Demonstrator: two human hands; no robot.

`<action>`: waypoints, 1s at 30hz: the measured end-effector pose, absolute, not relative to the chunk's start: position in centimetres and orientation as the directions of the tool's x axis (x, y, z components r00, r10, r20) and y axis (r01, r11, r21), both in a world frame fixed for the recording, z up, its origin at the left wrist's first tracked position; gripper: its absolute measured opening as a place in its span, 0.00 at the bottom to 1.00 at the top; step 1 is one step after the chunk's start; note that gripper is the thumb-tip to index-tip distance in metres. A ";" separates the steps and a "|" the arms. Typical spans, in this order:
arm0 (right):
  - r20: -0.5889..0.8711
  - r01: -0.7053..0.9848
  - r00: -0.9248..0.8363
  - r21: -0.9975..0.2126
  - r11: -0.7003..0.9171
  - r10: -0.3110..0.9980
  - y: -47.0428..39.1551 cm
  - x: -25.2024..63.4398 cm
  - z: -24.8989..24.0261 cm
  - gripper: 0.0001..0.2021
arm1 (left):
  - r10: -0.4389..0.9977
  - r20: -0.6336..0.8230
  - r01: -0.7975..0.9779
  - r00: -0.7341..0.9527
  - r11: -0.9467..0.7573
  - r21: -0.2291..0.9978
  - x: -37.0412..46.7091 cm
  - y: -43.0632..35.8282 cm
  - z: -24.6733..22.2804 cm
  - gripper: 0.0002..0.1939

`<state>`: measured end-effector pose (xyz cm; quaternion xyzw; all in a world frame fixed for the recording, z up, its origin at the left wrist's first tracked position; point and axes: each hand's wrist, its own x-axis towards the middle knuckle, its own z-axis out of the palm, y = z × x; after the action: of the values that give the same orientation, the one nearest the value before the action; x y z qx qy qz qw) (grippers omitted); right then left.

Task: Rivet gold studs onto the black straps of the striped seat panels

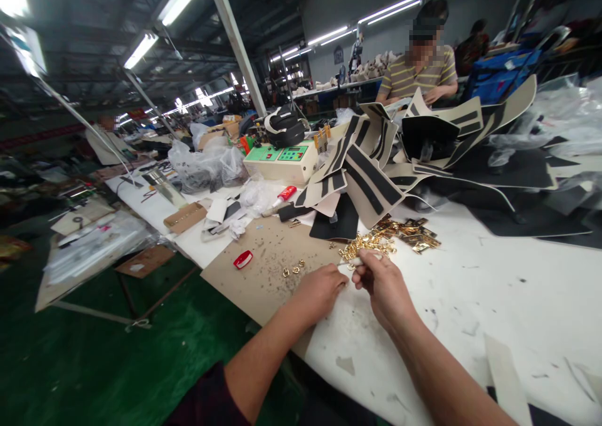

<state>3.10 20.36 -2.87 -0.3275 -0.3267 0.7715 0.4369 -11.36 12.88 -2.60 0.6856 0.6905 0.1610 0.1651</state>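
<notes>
My right hand (383, 282) is closed around a slim tool with a pale handle (356, 261). Its thin tip points left, over my left hand (322, 291). The left fingers are curled together low over the table; whatever they pinch is hidden. Just beyond both hands lies a heap of small gold rings (374, 243), with flat gold metal plates (421, 234) to its right. A few loose gold rings (295, 270) sit on the brown board (254, 291) left of my left hand, near a red-rimmed oval piece (243, 260).
Beige panels with black strips (371, 184) are piled behind the gold parts. A cream machine with green panels (282, 162) stands at the back, near a red-and-white tube (286, 193). A co-worker (418, 68) sits across the white table (475, 275). Plastic bags (211, 159) lie farther left.
</notes>
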 end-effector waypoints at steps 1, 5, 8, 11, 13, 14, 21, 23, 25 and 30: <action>-0.224 -0.464 -0.407 -0.784 -0.411 0.886 20.4 3.1 -2.8 0.21 | 1.000 -0.006 0.896 0.006 -0.003 0.444 -11.4 13.0 -2.7 0.12; -0.239 -0.489 -0.430 -0.749 -0.447 0.871 20.5 3.1 -2.7 0.20 | 0.998 0.052 0.882 -0.027 -0.001 0.471 -11.4 13.1 -3.4 0.11; -0.249 -0.493 -0.436 -0.738 -0.461 0.865 20.5 3.3 -2.7 0.19 | 0.983 0.123 0.763 -0.138 0.026 0.646 -11.2 12.8 -3.8 0.09; -0.246 -0.484 -0.435 -0.748 -0.455 0.866 20.5 3.4 -2.6 0.19 | 0.929 -0.009 0.394 -0.371 0.166 0.904 -10.8 12.0 -3.8 0.10; -0.236 -0.482 -0.443 -0.750 -0.452 0.865 20.3 3.4 -2.6 0.19 | 0.871 -0.145 0.112 -0.469 0.221 0.969 -10.3 11.4 -3.6 0.16; -0.233 -0.484 -0.451 -0.748 -0.455 0.862 20.2 3.3 -2.6 0.19 | 0.849 -0.181 0.012 -0.497 0.216 0.976 -10.0 11.1 -3.5 0.18; -0.199 -0.499 -0.529 -0.714 -0.492 0.825 19.6 3.1 -2.6 0.18 | 0.811 -0.182 -0.192 -0.556 0.088 0.977 -8.3 10.8 -2.4 0.21; -0.198 -0.495 -0.537 -0.713 -0.496 0.820 19.6 3.1 -2.6 0.17 | 0.818 -0.171 -0.197 -0.549 0.073 0.978 -8.1 10.9 -2.1 0.20; -0.196 -0.500 -0.533 -0.711 -0.494 0.823 19.6 3.1 -2.6 0.16 | 0.822 -0.163 -0.195 -0.546 0.064 0.979 -8.0 10.9 -1.9 0.19; -0.196 -0.514 -0.523 -0.704 -0.490 0.830 19.6 3.1 -2.4 0.14 | 0.815 -0.164 -0.205 -0.556 0.057 0.977 -7.9 10.8 -1.7 0.19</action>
<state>3.11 19.63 -2.45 -0.2669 -0.2957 0.8209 0.4092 -7.87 10.80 -1.71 0.2511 0.6079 0.6389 0.3990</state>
